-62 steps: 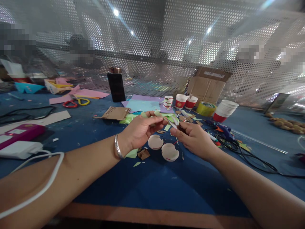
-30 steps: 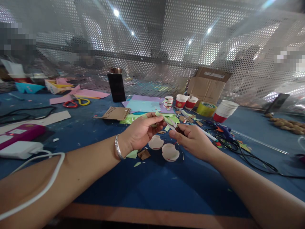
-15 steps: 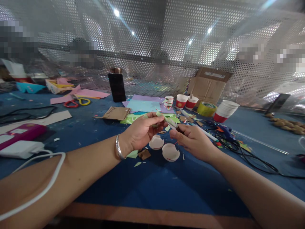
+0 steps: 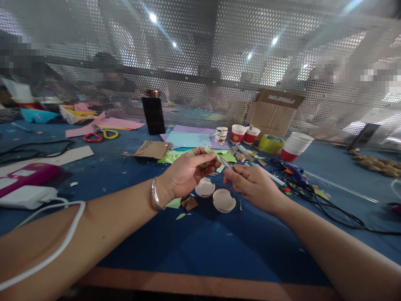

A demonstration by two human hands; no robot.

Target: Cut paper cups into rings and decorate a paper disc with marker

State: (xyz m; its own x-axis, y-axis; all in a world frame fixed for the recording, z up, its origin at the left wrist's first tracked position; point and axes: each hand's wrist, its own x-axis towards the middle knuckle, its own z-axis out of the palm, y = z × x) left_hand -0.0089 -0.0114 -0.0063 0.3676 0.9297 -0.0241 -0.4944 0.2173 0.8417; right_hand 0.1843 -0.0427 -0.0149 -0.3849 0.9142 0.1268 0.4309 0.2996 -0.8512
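- Left hand [image 4: 188, 171] pinches one end of a thin paper strip [image 4: 223, 161] between thumb and fingers.
- Right hand [image 4: 254, 184] pinches the strip's other end, fingers curled in.
- Strip is held in the air between the hands, above the table [image 4: 200, 242].
- Two white cup pieces [image 4: 223, 200] lie just below the hands.
- Cardboard scrap [image 4: 189, 202] lies under the left hand.

Hands: 2, left hand [image 4: 184, 171], right hand [image 4: 254, 187]. Strip [image 4: 223, 160]: 1. Cup bottoms [image 4: 204, 187] [image 4: 223, 200]: 2. Red cups [image 4: 237, 133] [image 4: 251, 135]: 2. Cup stack [image 4: 295, 146]: 1. Tape roll [image 4: 271, 143]: 1. Scissors [image 4: 100, 134]: 1 pair. Bottle [image 4: 153, 112]: 1. Box [image 4: 273, 112]: 1. Bracelet [image 4: 154, 193]: 1.
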